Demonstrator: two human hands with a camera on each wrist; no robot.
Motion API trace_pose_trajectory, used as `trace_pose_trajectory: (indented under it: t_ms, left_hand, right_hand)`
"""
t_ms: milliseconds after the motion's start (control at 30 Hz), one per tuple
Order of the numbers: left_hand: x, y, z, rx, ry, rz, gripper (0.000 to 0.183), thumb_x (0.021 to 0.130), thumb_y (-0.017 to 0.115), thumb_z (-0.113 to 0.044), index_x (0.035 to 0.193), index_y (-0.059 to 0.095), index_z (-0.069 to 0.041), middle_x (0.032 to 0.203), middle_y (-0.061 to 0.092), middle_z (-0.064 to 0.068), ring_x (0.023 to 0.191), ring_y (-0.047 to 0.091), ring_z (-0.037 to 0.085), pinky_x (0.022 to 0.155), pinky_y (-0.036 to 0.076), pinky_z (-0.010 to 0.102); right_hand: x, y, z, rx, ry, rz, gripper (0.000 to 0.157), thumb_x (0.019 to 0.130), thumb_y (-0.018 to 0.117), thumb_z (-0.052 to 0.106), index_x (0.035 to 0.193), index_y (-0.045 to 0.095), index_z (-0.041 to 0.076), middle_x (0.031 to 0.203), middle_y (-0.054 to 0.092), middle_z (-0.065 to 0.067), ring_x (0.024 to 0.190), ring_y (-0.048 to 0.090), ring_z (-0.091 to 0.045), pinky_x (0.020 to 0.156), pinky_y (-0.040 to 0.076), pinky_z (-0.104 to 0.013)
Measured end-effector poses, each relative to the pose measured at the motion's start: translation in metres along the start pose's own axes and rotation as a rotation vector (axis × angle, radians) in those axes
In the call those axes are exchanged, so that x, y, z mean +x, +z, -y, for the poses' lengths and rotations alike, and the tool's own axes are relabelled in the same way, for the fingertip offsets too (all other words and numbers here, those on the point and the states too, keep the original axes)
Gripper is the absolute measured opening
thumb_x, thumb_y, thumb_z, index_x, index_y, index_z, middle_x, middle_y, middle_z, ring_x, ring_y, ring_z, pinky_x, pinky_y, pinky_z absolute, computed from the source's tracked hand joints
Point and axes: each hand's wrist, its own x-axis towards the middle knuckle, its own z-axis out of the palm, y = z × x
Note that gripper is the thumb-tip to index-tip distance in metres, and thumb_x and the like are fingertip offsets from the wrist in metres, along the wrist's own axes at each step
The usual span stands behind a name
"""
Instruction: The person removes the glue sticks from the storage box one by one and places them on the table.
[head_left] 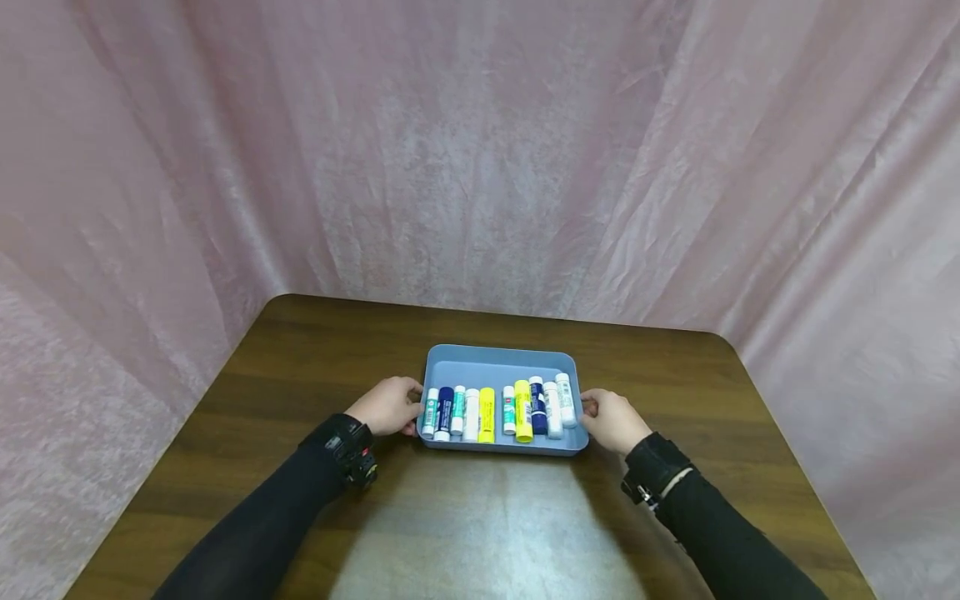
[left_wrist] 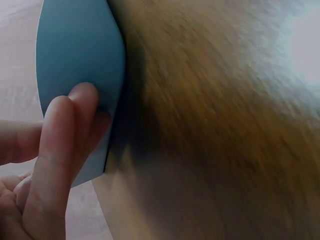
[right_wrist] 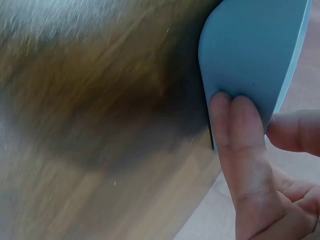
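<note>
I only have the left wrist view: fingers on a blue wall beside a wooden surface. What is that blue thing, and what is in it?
Observer: It is a shallow blue tray on a brown table, holding a row of lip balm sticks lying side by side.
Operator: Where is the other hand?
Observer: The right hand grips the tray's opposite short end; its fingers press the outer wall with the thumb over the rim.
Operator: Is the row of sticks even?
Observer: No, a small gap splits it into a left and a right group. The left hand holds the end next to the left group.
</note>
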Motion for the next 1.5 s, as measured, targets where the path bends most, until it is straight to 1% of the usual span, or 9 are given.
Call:
trace_pose_trajectory:
  t_ms: [100, 300, 433, 633, 800, 1100, 1400, 1500]
  left_hand:
    - [-0.004, -0.003, 0.003, 0.025, 0.003, -0.005, 0.042, 0.102, 0.06, -0.012, 0.139, 0.053, 0.007, 0.075, 0.07, 0.004, 0.062, 0.069, 0.015, 0.058, 0.052, 0.026]
    - [-0.016, -0.005, 0.008, 0.014, -0.003, -0.001, 0.042, 0.102, 0.059, -0.01, 0.139, 0.052, 0.009, 0.075, 0.071, 0.004, 0.062, 0.068, 0.015, 0.059, 0.052, 0.026]
    - [-0.02, -0.006, 0.011, 0.025, -0.018, 0.003, 0.043, 0.102, 0.06, -0.011, 0.139, 0.052, 0.008, 0.074, 0.07, 0.003, 0.063, 0.068, 0.016, 0.06, 0.051, 0.026]
    - [-0.026, -0.007, 0.016, 0.03, -0.027, 0.002, 0.044, 0.102, 0.061, -0.013, 0.14, 0.052, 0.007, 0.076, 0.07, 0.003, 0.063, 0.068, 0.015, 0.061, 0.053, 0.028]
    - [-0.031, -0.009, 0.019, 0.038, -0.039, 0.004, 0.044, 0.102, 0.061, -0.013, 0.14, 0.052, 0.006, 0.076, 0.069, 0.003, 0.064, 0.067, 0.015, 0.061, 0.052, 0.028]
    - [-0.044, -0.01, 0.018, 0.045, -0.047, 0.005, 0.043, 0.102, 0.061, -0.012, 0.139, 0.052, 0.006, 0.074, 0.068, 0.003, 0.065, 0.067, 0.017, 0.06, 0.05, 0.029]
    - [-0.051, -0.009, 0.019, 0.045, -0.06, 0.008, 0.043, 0.101, 0.063, -0.013, 0.139, 0.053, 0.005, 0.074, 0.067, 0.003, 0.065, 0.065, 0.018, 0.06, 0.048, 0.029]
    - [-0.053, -0.009, 0.02, 0.05, -0.065, 0.009, 0.043, 0.101, 0.063, -0.013, 0.139, 0.053, 0.005, 0.074, 0.067, 0.003, 0.065, 0.065, 0.019, 0.061, 0.048, 0.03]
  right_hand:
    - [-0.003, 0.004, 0.004, 0.001, -0.005, 0.001, 0.04, 0.094, 0.067, 0.006, 0.13, 0.059, -0.01, 0.087, 0.064, -0.009, 0.071, 0.057, -0.017, 0.063, 0.046, -0.029]
    - [-0.009, 0.01, 0.01, 0.008, -0.015, 0.01, 0.04, 0.094, 0.067, 0.005, 0.13, 0.058, -0.009, 0.086, 0.062, -0.008, 0.072, 0.056, -0.017, 0.066, 0.047, -0.03]
    - [-0.013, 0.012, 0.013, 0.012, -0.029, 0.009, 0.04, 0.093, 0.068, 0.005, 0.13, 0.059, -0.01, 0.088, 0.064, -0.008, 0.074, 0.058, -0.017, 0.068, 0.05, -0.03]
    - [-0.016, 0.016, 0.018, 0.027, -0.038, 0.011, 0.039, 0.093, 0.068, 0.004, 0.129, 0.059, -0.009, 0.085, 0.061, -0.006, 0.071, 0.056, -0.015, 0.065, 0.047, -0.029]
    - [-0.019, 0.02, 0.021, 0.027, -0.045, 0.005, 0.039, 0.092, 0.068, 0.004, 0.127, 0.06, -0.009, 0.084, 0.061, -0.005, 0.07, 0.056, -0.014, 0.065, 0.046, -0.029]
    - [-0.025, 0.023, 0.024, 0.04, -0.057, 0.002, 0.037, 0.091, 0.069, 0.003, 0.125, 0.061, -0.009, 0.083, 0.062, -0.005, 0.07, 0.056, -0.015, 0.065, 0.047, -0.029]
    - [-0.03, 0.026, 0.026, 0.05, -0.053, 0.023, 0.037, 0.091, 0.069, 0.004, 0.125, 0.06, -0.008, 0.084, 0.062, -0.005, 0.072, 0.056, -0.015, 0.066, 0.049, -0.03]
    - [-0.032, 0.026, 0.027, 0.051, -0.067, 0.022, 0.037, 0.091, 0.07, 0.004, 0.124, 0.06, -0.009, 0.083, 0.062, -0.005, 0.072, 0.057, -0.015, 0.066, 0.049, -0.03]
